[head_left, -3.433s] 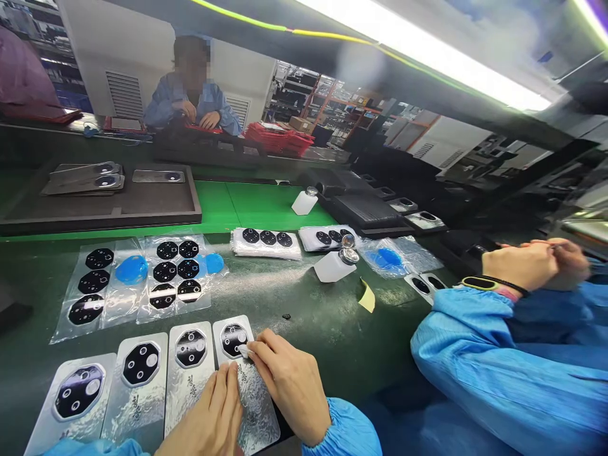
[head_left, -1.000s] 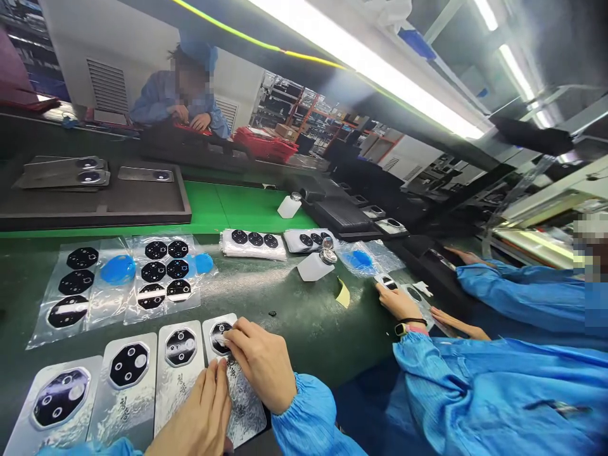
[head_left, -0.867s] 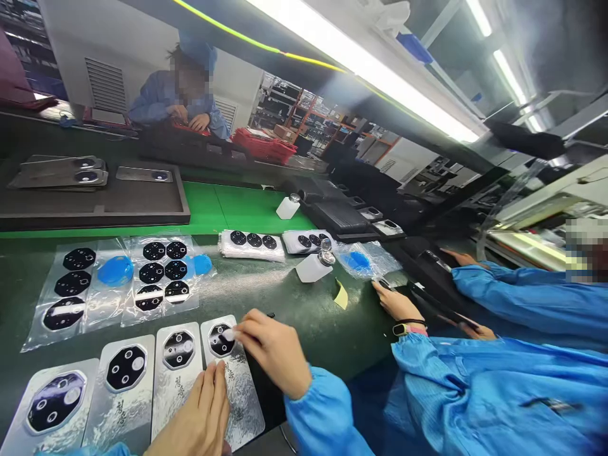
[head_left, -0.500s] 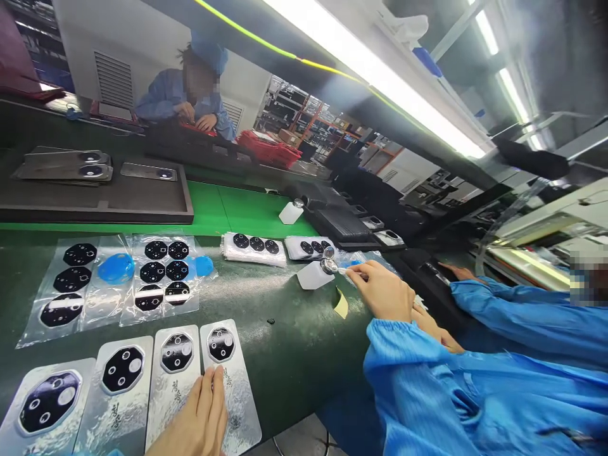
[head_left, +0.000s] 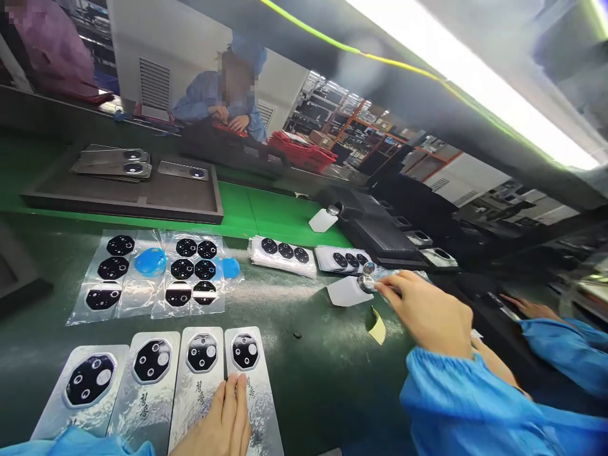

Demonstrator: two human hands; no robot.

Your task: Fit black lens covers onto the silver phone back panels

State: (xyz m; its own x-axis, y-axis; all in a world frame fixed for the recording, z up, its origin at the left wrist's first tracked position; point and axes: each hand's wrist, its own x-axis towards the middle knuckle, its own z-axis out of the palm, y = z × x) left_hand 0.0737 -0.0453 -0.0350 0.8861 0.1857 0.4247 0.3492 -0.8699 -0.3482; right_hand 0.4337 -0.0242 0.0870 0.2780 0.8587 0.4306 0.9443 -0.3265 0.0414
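My left hand (head_left: 223, 418) lies with its fingers stretched out flat across the two rightmost silver phone back covers (head_left: 259, 405), below their black camera windows. Several such covers stand in a row along the near edge. My right hand (head_left: 432, 313) is closed in a pinch at the metal top of a white dispenser bottle (head_left: 346, 292); its flip lid (head_left: 369, 269) is raised. Whatever is between those fingertips is too small to make out. A curled yellowish strip (head_left: 377, 326) lies on the table just left of that hand.
Clear film sheets with black octagonal pieces (head_left: 182, 269) and blue tabs (head_left: 151, 261) lie left. Behind are film stacks (head_left: 282, 256), a second bottle (head_left: 323, 220) and a dark tray (head_left: 180, 206) with covers. Another person's hand (head_left: 532, 308) is at right; a person (head_left: 223, 95) sits opposite.
The view has swung right-to-left, so everything sits further right in the picture. My right hand stays at the bottle top, its fingertips now closer to it. My left hand still rests on the covers.
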